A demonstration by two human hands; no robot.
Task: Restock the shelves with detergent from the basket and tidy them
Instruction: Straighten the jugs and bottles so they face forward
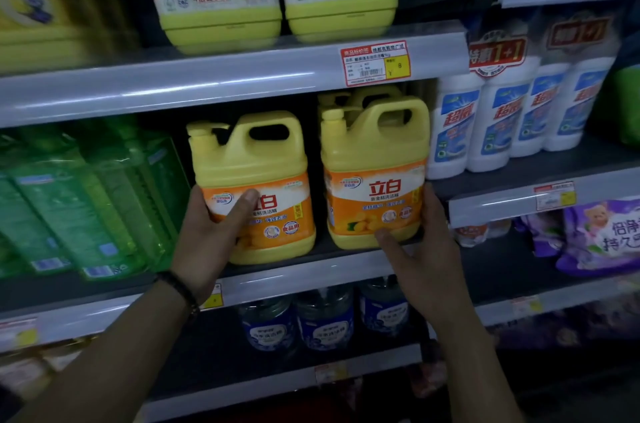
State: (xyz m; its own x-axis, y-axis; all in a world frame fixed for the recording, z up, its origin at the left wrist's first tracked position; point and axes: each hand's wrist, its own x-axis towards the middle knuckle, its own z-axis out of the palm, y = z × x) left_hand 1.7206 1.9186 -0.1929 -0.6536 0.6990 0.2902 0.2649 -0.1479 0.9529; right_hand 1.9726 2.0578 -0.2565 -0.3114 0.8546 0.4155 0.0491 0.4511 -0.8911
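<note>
Two grips: left hand (207, 232) round left jug (256, 163), right hand (426, 260) round right jug (374, 159).

Grey shelf (294, 272), left yellow jug (252, 159), right yellow jug (374, 152) beside it, green bottles (86, 197)

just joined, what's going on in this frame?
A person has one hand on each of two yellow detergent jugs on the middle shelf. The left hand grips the left jug; the right hand holds the right jug. Both jugs are upright, apart, labels facing out. No basket shows.
</note>
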